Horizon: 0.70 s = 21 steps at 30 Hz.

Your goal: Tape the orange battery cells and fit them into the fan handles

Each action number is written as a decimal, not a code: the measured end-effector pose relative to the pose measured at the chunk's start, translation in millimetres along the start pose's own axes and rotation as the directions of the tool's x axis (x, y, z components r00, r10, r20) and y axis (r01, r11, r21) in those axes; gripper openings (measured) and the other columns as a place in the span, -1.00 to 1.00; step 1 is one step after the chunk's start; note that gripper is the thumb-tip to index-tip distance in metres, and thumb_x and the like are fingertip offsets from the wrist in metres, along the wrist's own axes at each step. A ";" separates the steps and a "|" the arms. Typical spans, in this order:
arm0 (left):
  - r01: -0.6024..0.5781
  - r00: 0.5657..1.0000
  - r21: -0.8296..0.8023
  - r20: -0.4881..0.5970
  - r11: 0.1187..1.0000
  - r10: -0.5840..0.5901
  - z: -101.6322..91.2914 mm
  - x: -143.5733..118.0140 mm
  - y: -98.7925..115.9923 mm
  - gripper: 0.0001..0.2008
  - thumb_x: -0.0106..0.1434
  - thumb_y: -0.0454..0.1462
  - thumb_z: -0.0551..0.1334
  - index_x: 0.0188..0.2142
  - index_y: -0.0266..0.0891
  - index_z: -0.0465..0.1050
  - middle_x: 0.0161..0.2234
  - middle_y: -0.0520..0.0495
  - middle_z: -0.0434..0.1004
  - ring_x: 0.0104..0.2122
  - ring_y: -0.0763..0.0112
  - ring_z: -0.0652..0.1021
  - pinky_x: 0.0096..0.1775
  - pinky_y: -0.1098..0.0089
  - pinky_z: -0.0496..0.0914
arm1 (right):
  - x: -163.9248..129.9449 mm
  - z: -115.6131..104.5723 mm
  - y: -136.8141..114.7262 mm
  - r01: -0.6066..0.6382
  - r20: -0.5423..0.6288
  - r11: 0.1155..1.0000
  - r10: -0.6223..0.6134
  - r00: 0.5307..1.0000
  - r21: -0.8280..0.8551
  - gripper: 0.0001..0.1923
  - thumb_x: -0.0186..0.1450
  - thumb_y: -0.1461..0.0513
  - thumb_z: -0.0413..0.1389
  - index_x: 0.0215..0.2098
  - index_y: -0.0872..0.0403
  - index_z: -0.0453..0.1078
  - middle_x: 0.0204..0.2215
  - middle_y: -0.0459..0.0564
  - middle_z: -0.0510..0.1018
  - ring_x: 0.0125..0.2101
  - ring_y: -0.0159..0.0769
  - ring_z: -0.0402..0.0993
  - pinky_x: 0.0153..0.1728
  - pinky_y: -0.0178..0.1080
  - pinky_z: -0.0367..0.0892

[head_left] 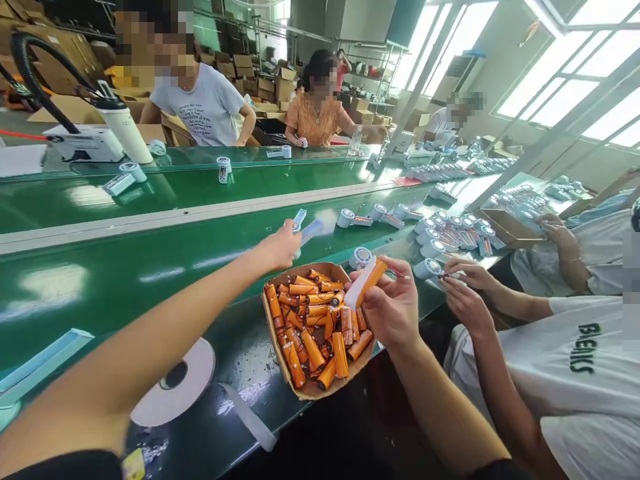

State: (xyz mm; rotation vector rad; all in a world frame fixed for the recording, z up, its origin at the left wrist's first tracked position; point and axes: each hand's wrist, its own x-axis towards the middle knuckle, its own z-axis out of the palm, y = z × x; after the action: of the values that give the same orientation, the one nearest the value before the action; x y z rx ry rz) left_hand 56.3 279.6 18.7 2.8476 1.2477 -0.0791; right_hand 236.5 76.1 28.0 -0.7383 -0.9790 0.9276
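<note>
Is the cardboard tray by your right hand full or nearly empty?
Fairly full: the cardboard tray holds a heaped pile of orange battery cells, with bare cardboard showing only along its rim.

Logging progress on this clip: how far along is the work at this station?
Done, apparently: a row of white units lies further along the green belt. In hand: the right hand holds an orange cell with a white strip on it, while the left hand reaches over the belt gripping a pale blue part. Left: the cardboard tray is full of cells.
</note>
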 end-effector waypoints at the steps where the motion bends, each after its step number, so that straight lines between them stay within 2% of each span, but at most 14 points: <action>1: -0.015 0.999 0.005 0.031 1.000 0.014 2.0 -15.9 -18.0 -0.55 0.20 -0.39 0.35 0.10 -0.34 0.47 0.38 -0.44 0.17 0.12 0.09 0.56 0.15 0.25 0.45 | 1.2 -0.1 -2.1 -0.011 0.026 1.000 0.012 1.000 -0.026 -0.39 0.07 0.01 0.57 -0.05 -0.14 0.38 -0.34 -0.14 0.75 -0.30 -0.08 0.77 -0.31 -0.06 0.69; 4: -0.060 0.990 0.035 0.126 0.998 0.055 9.9 -63.1 -73.6 -0.57 0.05 -0.50 0.34 -0.04 -0.29 0.55 0.40 -0.37 0.22 0.24 0.05 0.50 0.18 0.27 0.44 | 11.8 -1.1 -3.4 -0.049 0.077 0.991 0.059 0.995 -0.128 -0.40 0.07 0.02 0.57 -0.08 -0.13 0.38 -0.41 -0.19 0.72 -0.28 -0.07 0.77 -0.29 -0.03 0.69; 7: -0.045 0.985 0.035 0.166 0.998 0.039 17.4 -95.8 -102.9 -0.47 -0.03 -0.56 0.33 -0.04 -0.23 0.60 0.42 -0.30 0.28 0.35 -0.01 0.40 0.28 0.20 0.38 | 35.9 13.6 8.7 -0.072 0.149 0.976 0.104 0.983 -0.206 -0.41 0.08 0.04 0.55 -0.07 -0.13 0.38 -0.40 -0.20 0.72 -0.27 -0.09 0.77 -0.25 -0.02 0.69; 9: 0.047 0.987 0.010 0.156 0.999 -0.048 21.6 -103.1 -104.5 -0.44 0.00 -0.55 0.34 0.01 -0.18 0.61 0.41 -0.29 0.32 0.37 -0.08 0.36 0.32 0.04 0.34 | 55.4 34.0 24.4 -0.091 0.227 0.969 0.144 0.963 -0.231 -0.42 0.09 0.05 0.54 -0.07 -0.10 0.37 -0.34 -0.15 0.75 -0.29 -0.12 0.77 -0.28 -0.06 0.69; 11: 0.155 0.979 -0.014 0.138 0.988 -0.152 26.2 -100.3 -98.9 -0.49 0.10 -0.50 0.33 0.04 -0.14 0.61 0.37 -0.30 0.36 0.33 -0.16 0.39 0.27 -0.09 0.38 | 73.5 57.0 44.3 -0.096 0.306 0.962 0.175 0.936 -0.256 -0.43 0.08 0.06 0.53 -0.07 -0.07 0.39 -0.30 -0.11 0.76 -0.30 -0.15 0.76 -0.29 -0.10 0.68; 14: 0.230 0.966 -0.052 0.132 0.972 -0.222 33.8 -87.8 -89.5 -0.63 0.22 -0.43 0.29 0.00 -0.13 0.64 0.24 -0.33 0.50 0.25 -0.17 0.47 0.18 -0.06 0.46 | 97.9 82.2 77.8 -0.028 0.413 0.938 0.179 0.893 -0.346 -0.50 0.09 0.07 0.49 -0.09 -0.03 0.43 -0.34 -0.11 0.75 -0.34 -0.21 0.73 -0.25 -0.12 0.66; 17: 0.263 0.958 -0.100 0.142 0.960 -0.248 38.5 -74.5 -85.8 -0.66 0.20 -0.39 0.34 -0.03 -0.12 0.64 0.07 -0.32 0.62 0.20 -0.14 0.51 0.18 -0.01 0.46 | 121.4 88.0 109.3 0.096 0.497 0.870 0.182 0.849 -0.484 -0.62 0.16 0.08 0.39 -0.11 -0.02 0.45 -0.44 -0.14 0.71 -0.42 -0.26 0.67 -0.20 -0.11 0.61; 21: 0.318 0.942 -0.160 0.169 0.934 -0.292 35.7 -58.8 -87.9 -0.69 0.18 -0.27 0.39 -0.06 -0.15 0.68 -0.05 -0.31 0.69 0.06 -0.08 0.62 0.09 0.09 0.51 | 146.7 78.5 138.8 0.191 0.534 0.734 0.266 0.802 -0.651 -0.72 0.19 0.12 0.29 -0.16 -0.02 0.42 -0.42 -0.14 0.71 -0.39 -0.27 0.66 -0.14 -0.11 0.56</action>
State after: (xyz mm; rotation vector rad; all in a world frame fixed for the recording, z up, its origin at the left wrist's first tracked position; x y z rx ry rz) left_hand -49.3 294.3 -14.2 2.4250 1.5644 -0.1616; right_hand 159.5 275.5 -7.6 -1.1135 -1.9558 0.8424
